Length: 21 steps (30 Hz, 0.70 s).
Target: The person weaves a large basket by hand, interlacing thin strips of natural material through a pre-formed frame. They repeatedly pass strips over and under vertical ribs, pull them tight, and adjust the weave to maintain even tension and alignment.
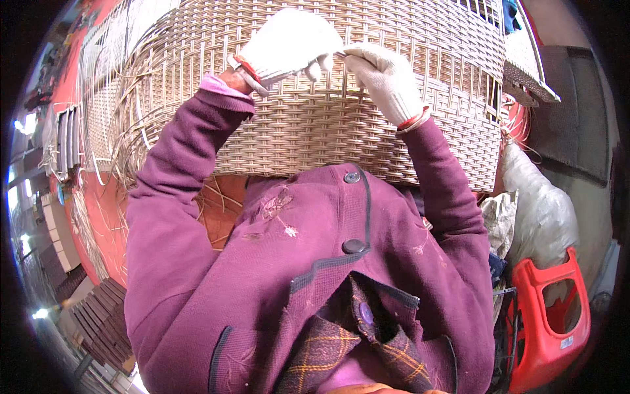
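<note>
Two gloved hands work close together over the far half of a large woven panel (295, 131), which spreads across the middle of the scene just beyond the person's body. The left hand (289, 46) lies over the weave with its back upward and its fingers curled down; the white glove is so bright that I cannot tell whether it grips anything. Just to its right, the right hand (387, 82) is narrow, thumb and fingers brought together on a thin dark piece (341, 54) that shows between the two hands. Their fingertips nearly meet.

The panel is beige and glossy. Loose pale strands (125, 141) hang along its left side, and a line of open slots runs through the weave near the right hand. The person wears a purple cardigan (295, 217) with dark buttons, its sleeves reaching both wrists.

On the right, near the body, stands a red plastic stool (522, 328); farther off, just beyond it, is a bulging translucent bag (541, 207), with a crumpled whitish sack (502, 220) beside it to the left. On the near left lies a stack of dark slats (102, 322), next to a red floor (105, 243).
</note>
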Motion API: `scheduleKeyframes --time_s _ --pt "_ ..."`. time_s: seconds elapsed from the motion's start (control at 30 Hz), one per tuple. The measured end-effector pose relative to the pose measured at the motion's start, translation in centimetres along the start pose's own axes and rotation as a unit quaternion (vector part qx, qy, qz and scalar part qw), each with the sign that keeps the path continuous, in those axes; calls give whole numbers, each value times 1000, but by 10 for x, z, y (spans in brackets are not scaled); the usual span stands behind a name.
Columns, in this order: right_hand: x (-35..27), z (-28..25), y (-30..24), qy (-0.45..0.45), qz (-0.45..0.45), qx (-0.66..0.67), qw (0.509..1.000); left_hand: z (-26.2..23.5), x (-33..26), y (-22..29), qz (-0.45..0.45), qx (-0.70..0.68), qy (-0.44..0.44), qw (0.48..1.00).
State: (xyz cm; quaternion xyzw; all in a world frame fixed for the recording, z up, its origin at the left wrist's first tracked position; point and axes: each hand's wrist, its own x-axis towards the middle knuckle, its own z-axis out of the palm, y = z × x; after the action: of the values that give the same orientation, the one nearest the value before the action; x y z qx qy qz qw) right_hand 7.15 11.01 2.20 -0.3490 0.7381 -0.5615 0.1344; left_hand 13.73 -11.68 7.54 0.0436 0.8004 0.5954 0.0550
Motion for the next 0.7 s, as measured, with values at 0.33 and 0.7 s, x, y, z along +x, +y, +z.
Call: scheduleKeyframes --time_s 0.33,0.7 --pt "5 28 14 42 -87 -269 958 20 -1 -45 -119 -30 5 992" --pt "17 32 -17 -76 72 87 991 -25 -30 -8 -75 78 -10 994"
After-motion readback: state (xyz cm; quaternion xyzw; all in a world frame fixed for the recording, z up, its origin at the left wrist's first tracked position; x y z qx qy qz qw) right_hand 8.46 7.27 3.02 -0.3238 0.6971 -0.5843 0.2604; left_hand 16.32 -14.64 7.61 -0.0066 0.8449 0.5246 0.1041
